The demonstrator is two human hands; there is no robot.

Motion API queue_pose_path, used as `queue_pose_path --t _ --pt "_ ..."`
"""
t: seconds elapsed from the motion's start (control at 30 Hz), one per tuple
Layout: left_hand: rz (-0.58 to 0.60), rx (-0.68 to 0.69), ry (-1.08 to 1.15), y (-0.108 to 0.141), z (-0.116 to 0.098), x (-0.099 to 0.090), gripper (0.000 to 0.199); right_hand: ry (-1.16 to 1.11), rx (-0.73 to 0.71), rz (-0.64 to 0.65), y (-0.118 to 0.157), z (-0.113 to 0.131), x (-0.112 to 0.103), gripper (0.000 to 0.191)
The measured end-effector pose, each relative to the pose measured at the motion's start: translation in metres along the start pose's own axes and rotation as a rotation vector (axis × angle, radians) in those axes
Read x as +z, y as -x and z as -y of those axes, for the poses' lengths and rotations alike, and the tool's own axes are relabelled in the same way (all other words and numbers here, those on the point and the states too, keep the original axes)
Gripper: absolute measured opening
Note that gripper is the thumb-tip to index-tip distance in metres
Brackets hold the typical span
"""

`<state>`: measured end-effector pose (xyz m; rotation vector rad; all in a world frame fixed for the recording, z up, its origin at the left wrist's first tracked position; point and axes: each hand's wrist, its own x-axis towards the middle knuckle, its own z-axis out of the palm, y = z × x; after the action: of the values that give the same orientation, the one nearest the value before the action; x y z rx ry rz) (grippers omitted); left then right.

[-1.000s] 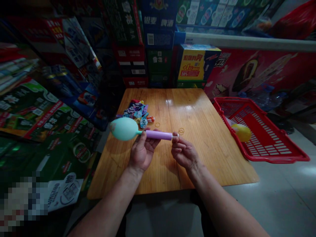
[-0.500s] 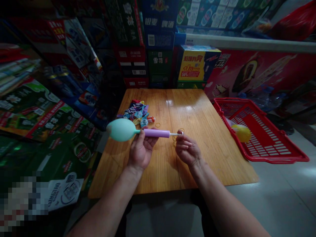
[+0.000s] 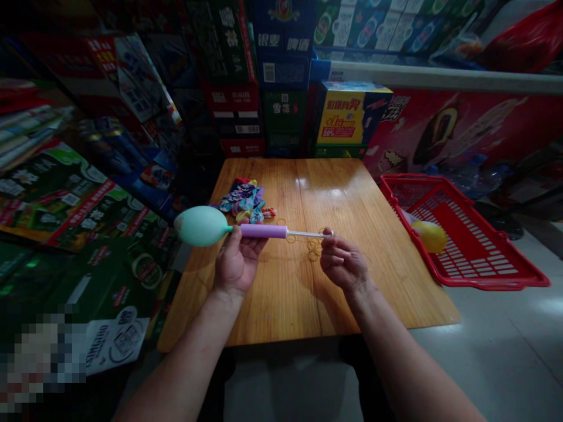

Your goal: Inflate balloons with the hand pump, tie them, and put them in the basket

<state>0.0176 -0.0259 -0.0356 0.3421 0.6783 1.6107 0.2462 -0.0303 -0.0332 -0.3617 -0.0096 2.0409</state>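
My left hand is closed around the front end of a purple balloon pump, thumb near its nozzle. A partly inflated mint-green balloon sits on that nozzle, pointing left. My right hand pinches the end of the pump's white rod, which is drawn well out of the barrel. Below and behind the rod, several yellow rubber bands lie on the wooden table. Beyond my left hand is a pile of colourful uninflated balloons.
At the table's right stands a red plastic basket with a yellow balloon in it. Stacked drink cartons line the far edge, and more green cartons crowd the left side.
The pump's rod has been pulled further out: my left hand, with the pump and balloon, has moved left, while my right hand has shifted slightly right.
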Motion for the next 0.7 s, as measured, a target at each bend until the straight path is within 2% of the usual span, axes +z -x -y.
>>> queue_pose_path --t 0.2,0.27,0.37,0.5,0.6,0.7 --pt "0.046 -0.118 -0.004 0.019 0.026 0.002 0.029 -0.008 0.115 -0.040 -0.008 -0.030 -0.002 0.018" --pt "0.056 -0.126 -0.007 0.017 0.025 0.002 0.028 -0.023 0.118 -0.037 -0.008 -0.032 -0.001 0.017" --pt "0.077 -0.122 -0.006 0.007 0.013 0.001 0.029 -0.051 0.082 -0.001 -0.004 -0.019 0.001 0.020" --pt "0.050 -0.014 -0.006 -0.003 -0.003 0.003 0.025 -0.049 -0.016 0.023 0.003 -0.001 0.005 0.023" --pt "0.103 -0.003 -0.028 0.004 0.001 0.007 0.028 -0.020 -0.006 -0.037 0.002 -0.009 0.005 0.020" --pt "0.122 -0.094 -0.021 0.016 0.014 0.009 0.033 -0.031 0.030 -0.107 -0.004 -0.028 0.003 0.014"
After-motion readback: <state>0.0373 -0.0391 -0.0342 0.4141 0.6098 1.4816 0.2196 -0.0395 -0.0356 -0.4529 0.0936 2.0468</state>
